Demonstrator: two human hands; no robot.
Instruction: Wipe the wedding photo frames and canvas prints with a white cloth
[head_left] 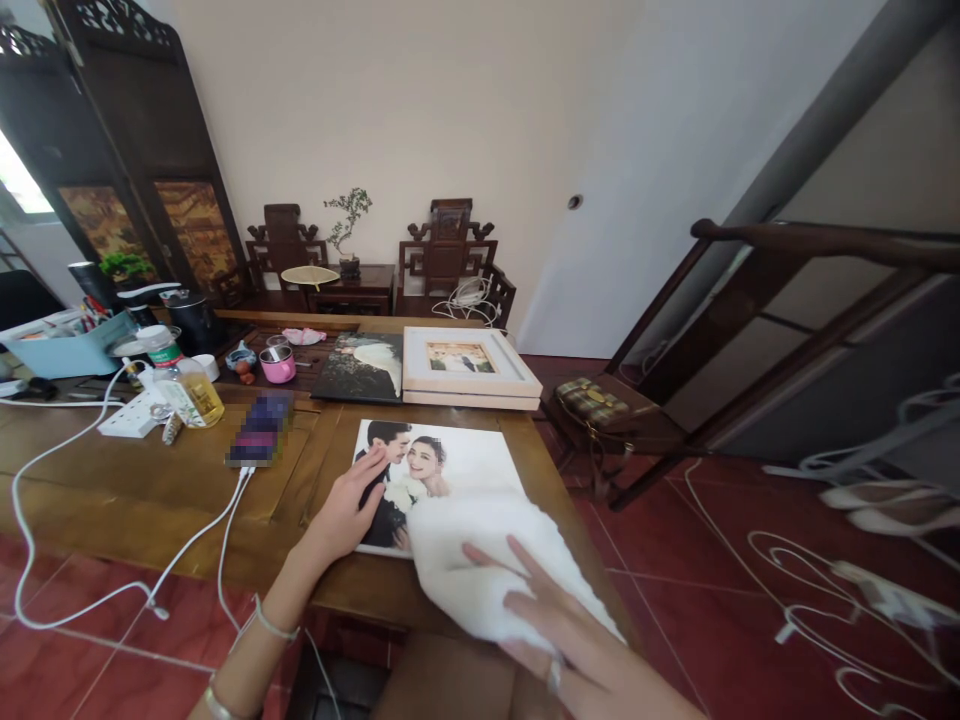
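A photo panel (480, 462) with a portrait of a couple lies face up near the edge of the wooden table. My left hand (358, 500) rests flat on the panel's left side, its fingers stretched out over the dark suit in the picture. On the right, my right hand (544, 610) grips a fluffy white cloth (457, 540), which covers the lower right part of the panel and hangs past the table edge. Behind the panel are a dark photo panel (358, 368) and white framed pictures (517, 378), stacked one on another.
On the table's left are a phone (259, 430) with white cables, a bottle of yellow liquid (196, 392), a power strip (127, 415), a pink cup (277, 365) and a blue bin (56, 345). A wooden chair (660, 410) holding a plaid bag (592, 400) stands to the right. Cables (825, 590) trail across the red floor.
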